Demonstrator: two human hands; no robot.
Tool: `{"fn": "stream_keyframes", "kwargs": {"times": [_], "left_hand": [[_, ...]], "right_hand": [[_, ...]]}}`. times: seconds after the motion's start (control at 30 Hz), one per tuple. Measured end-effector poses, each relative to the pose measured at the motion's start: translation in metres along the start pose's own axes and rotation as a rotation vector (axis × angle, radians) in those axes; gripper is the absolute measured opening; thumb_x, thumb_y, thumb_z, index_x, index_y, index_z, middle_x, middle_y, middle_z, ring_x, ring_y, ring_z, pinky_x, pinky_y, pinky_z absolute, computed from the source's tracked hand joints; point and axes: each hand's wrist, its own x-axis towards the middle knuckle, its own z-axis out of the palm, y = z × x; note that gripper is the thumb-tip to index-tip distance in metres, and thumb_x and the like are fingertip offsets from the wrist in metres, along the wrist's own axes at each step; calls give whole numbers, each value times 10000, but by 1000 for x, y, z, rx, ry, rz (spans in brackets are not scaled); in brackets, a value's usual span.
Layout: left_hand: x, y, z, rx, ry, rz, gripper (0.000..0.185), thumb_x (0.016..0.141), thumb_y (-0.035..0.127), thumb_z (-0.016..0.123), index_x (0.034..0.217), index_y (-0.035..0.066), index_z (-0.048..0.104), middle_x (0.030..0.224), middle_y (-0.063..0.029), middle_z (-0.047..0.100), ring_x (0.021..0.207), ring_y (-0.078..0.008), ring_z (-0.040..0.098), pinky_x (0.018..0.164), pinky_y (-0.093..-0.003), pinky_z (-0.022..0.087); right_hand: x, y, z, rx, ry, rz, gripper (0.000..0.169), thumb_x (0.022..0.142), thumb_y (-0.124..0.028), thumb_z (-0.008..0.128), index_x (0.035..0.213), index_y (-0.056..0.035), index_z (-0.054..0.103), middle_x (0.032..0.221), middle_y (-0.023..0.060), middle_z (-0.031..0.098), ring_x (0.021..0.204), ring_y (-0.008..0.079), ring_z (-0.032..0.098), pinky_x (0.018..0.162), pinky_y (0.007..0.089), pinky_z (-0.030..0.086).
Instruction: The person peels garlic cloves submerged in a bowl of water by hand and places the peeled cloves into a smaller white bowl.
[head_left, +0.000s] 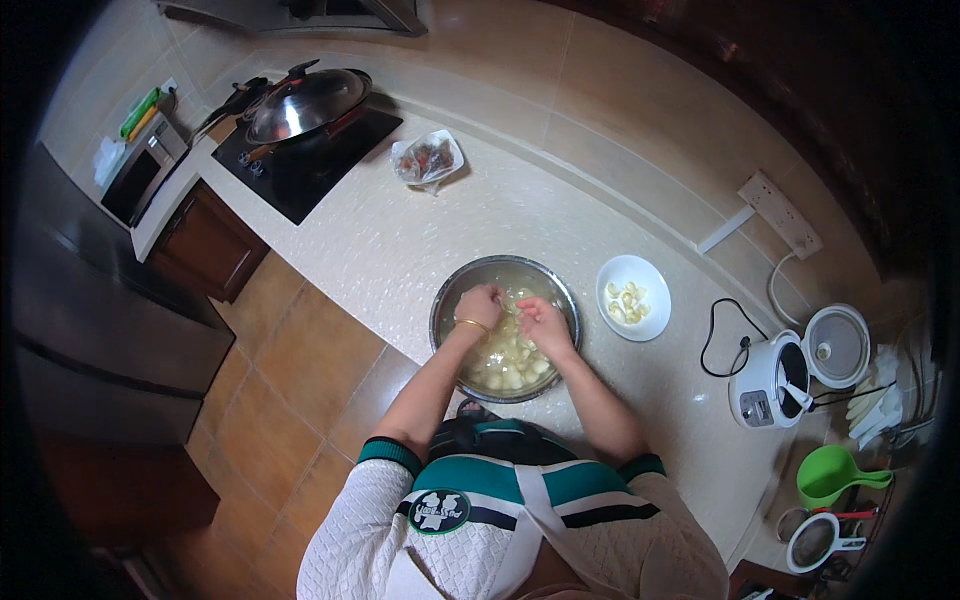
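Observation:
A round stainless steel bowl (574, 300) stands on the counter in front of me, holding water and many pale pieces that look like garlic cloves (511, 367). Over the bowl's upper left part is my left hand (480, 306), its fingers bent at the water; whether they pinch a piece cannot be made out. My right hand (541, 322) is over the right part, fingers curled loosely, and I cannot tell if it holds anything. To the right of the bowl, a white dish (658, 304) contains several peeled cloves (628, 303).
A lidded wok (319, 101) sits on the black cooktop (300, 180). Near it lies a white tray with bagged food (427, 159). At right are a rice cooker (761, 390) with its lid up, a green ladle (825, 476) and a strainer (812, 541). A power strip (780, 214) is on the wall.

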Motion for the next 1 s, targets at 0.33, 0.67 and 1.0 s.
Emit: {"fn": "stream_keyframes", "kwargs": {"times": [0.33, 0.67, 1.0], "left_hand": [[-7, 25, -40, -1251, -462, -625, 153, 827, 201, 607, 972, 172, 569, 749, 51, 595, 564, -14, 497, 384, -146, 336], [-1, 3, -27, -971, -538, -474, 183, 840, 297, 613, 852, 114, 611, 704, 62, 550, 540, -14, 455, 422, -165, 325], [-13, 11, -27, -1137, -405, -359, 156, 808, 228, 658, 886, 98, 623, 760, 48, 600, 600, -13, 483, 489, -156, 354]], "right_hand": [[-7, -30, -7, 423, 71, 182, 189, 846, -164, 588, 967, -35, 523, 794, 41, 564, 615, 98, 528, 550, 229, 439], [-8, -27, -3, 774, -130, 327, 160, 866, -178, 577, 983, -99, 501, 886, 30, 588, 727, 95, 559, 638, 221, 462], [-10, -26, -3, 960, -72, 266, 114, 873, -103, 550, 973, -102, 494, 956, 58, 574, 893, 144, 573, 777, 286, 484]]}}
